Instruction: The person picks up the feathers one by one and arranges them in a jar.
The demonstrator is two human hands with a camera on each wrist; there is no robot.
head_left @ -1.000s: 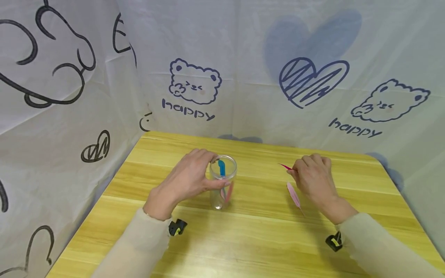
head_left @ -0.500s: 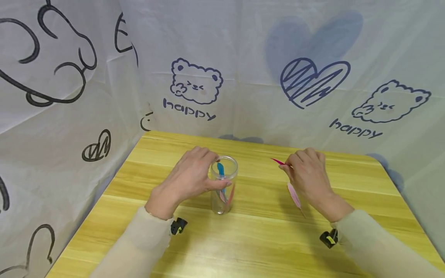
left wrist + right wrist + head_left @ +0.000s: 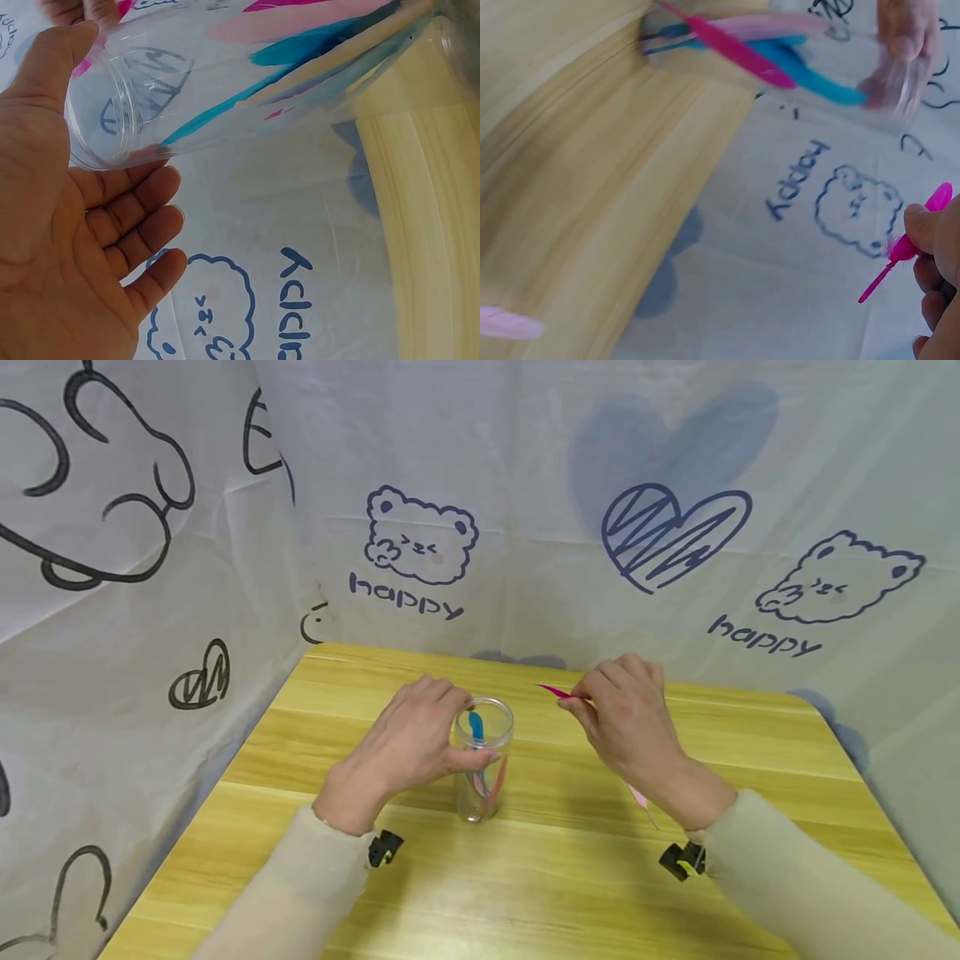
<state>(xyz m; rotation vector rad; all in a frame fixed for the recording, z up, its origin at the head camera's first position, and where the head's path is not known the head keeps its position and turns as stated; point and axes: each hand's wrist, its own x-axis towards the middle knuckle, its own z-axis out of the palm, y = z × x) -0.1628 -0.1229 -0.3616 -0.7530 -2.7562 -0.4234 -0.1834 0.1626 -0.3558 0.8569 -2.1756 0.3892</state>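
A clear jar [image 3: 471,807] stands upright on the table, gripped near its rim by my left hand [image 3: 408,739]. Several feathers lean inside it, among them a blue feather [image 3: 810,75], a magenta feather [image 3: 739,52] and a light pink feather [image 3: 300,22]. To the right of the jar and above the table, my right hand [image 3: 630,722] pinches another magenta feather [image 3: 553,691] between thumb and fingers. In the right wrist view this feather's bare quill sticks out below the fingertips. A loose pale pink feather [image 3: 638,797] lies on the table, partly hidden by the right hand.
The wood-grain table [image 3: 510,893] has rounded far corners. White cloth [image 3: 540,577] with drawn bears, hearts and writing hangs behind it and along the left side. A small black device [image 3: 386,848] is worn on the left wrist and another black device [image 3: 684,860] on the right.
My right hand has moved left and slightly away toward the far edge with the magenta feather, nearing the jar and covering part of the loose feather. The left hand and jar are almost still.
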